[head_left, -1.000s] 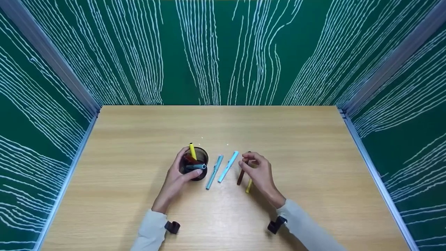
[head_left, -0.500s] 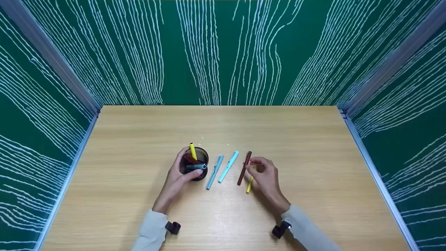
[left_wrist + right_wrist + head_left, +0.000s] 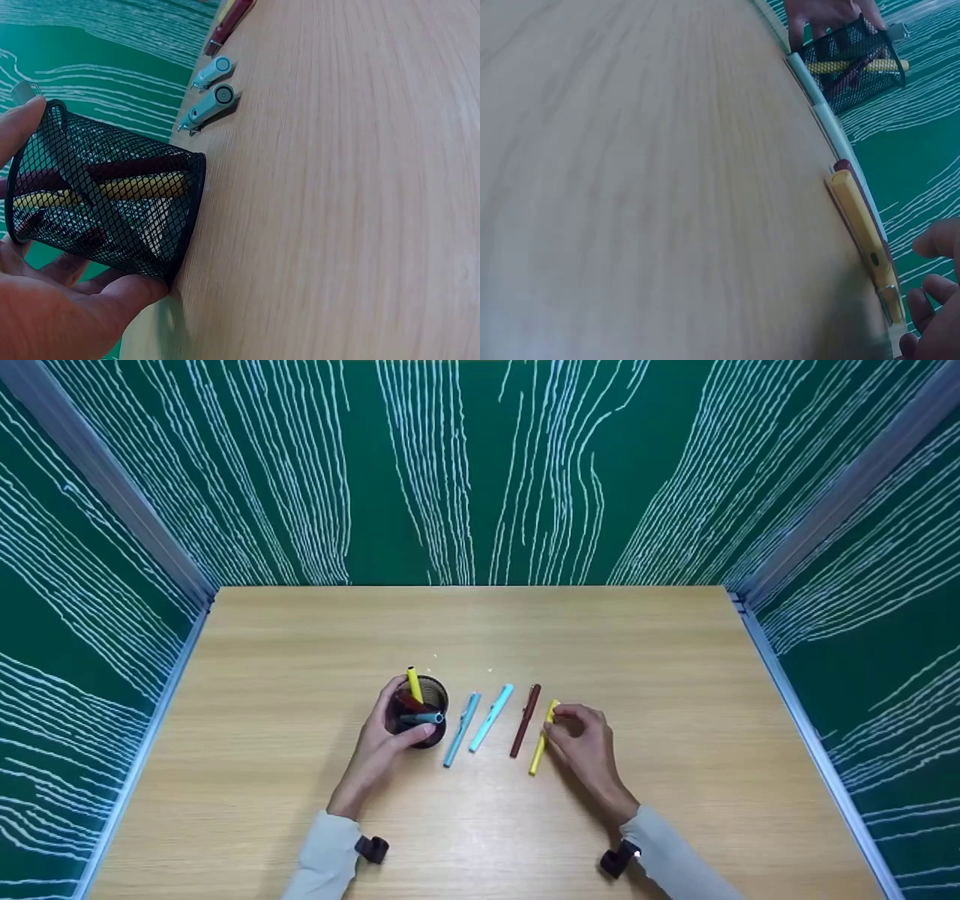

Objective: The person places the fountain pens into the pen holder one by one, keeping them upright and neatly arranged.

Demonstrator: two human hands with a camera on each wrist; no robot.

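Observation:
My left hand (image 3: 381,744) grips a black mesh pen cup (image 3: 435,690), thumb at the near rim and fingers round the far side. Out of the cup lean a yellow pen (image 3: 414,682), a dark red one and a blue-grey one (image 3: 421,718). My right hand (image 3: 590,741) is beside another yellow pen (image 3: 537,755), thumb and forefinger close to its upper part. In the right wrist view a gap shows between the loosely bent fingers (image 3: 934,240) and this yellow pen (image 3: 861,219), which lies on the table.
Left of the yellow pen lie a dark red pen (image 3: 524,724) and two light blue pens (image 3: 491,718), all slanting alike on the wooden table (image 3: 480,622). Small pale specks lie behind the cup. Green panels (image 3: 660,450) with white wavy lines stand around the table.
My right hand has moved right and slightly nearer, off the dark red pen, which now shows whole, and over to the yellow pen. The left hand and cup have stayed put.

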